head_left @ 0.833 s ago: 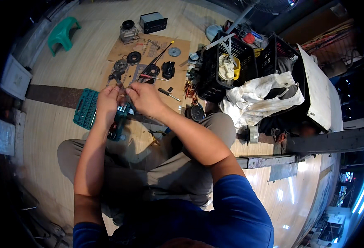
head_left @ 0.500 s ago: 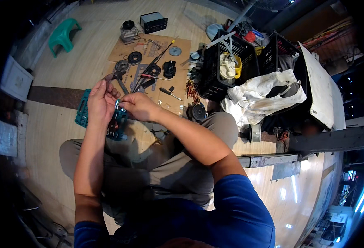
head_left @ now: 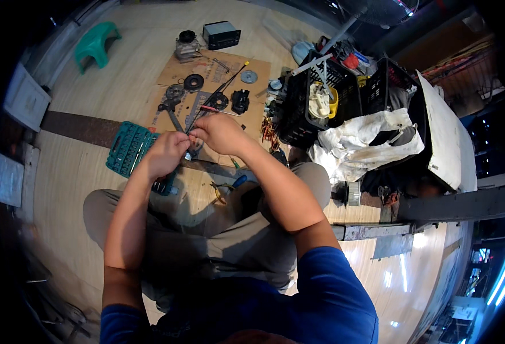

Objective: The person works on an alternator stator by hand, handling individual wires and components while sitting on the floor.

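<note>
My left hand (head_left: pixel 167 153) and my right hand (head_left: pixel 222 133) meet in front of me, their fingers pinched close together. A small shiny piece (head_left: pixel 188 155) shows just below the fingertips, too small to name. Beside my left hand lies an open green socket-set case (head_left: pixel 127 150) with rows of small fittings, its near part partly covered by that hand. Just past the hands a hammer (head_left: pixel 172 111) rests on a flattened cardboard sheet (head_left: pixel 163 71). A screwdriver with a red handle (head_left: pixel 209 109) lies partly behind my right hand.
Car parts lie on the cardboard, among them a black ring (head_left: pixel 194 82) and a black block (head_left: pixel 240 101). Pliers (head_left: pixel 218 193) rest near my legs. Black crates (head_left: pixel 291 117) and a white cloth (head_left: pixel 344 140) stand right; a green stool (head_left: pixel 94 46) is far left.
Both hands have moved right, away from over the green case, and closed together. My left hand's fingers, raised and loosely curled before, are now pinched. More of the case shows.
</note>
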A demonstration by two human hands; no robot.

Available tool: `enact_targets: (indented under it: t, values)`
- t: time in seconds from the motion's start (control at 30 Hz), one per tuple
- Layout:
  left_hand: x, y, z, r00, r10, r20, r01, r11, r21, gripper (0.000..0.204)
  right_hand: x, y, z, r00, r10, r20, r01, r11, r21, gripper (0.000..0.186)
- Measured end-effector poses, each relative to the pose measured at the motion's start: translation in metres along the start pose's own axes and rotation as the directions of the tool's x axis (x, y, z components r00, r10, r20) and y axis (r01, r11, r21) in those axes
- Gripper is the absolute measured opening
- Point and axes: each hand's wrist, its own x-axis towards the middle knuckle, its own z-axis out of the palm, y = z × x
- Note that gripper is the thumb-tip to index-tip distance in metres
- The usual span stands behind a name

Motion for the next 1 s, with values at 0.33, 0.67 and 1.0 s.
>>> enact_targets:
  t: [0.33,0.67,1.0]
  values:
    - [0.022,-0.019,0.005,0.908,0.080,-0.411,-0.309,0.790,-0.530,0.025,-0.004,-0.026,0.020,0.977,0.211,-0.019,-0.169,0.833,0.527,0.020]
    - [0.016,-0.015,-0.017,0.943,0.115,-0.313,-0.325,0.101,-0.940,0.026,-0.002,-0.029,0.037,0.966,0.207,0.156,-0.259,0.738,0.624,0.019]
    - [0.008,-0.014,-0.020,0.952,0.307,-0.015,-0.169,0.484,-0.858,0.023,0.003,-0.007,-0.002,0.990,0.045,0.132,-0.081,0.954,0.288,0.018]
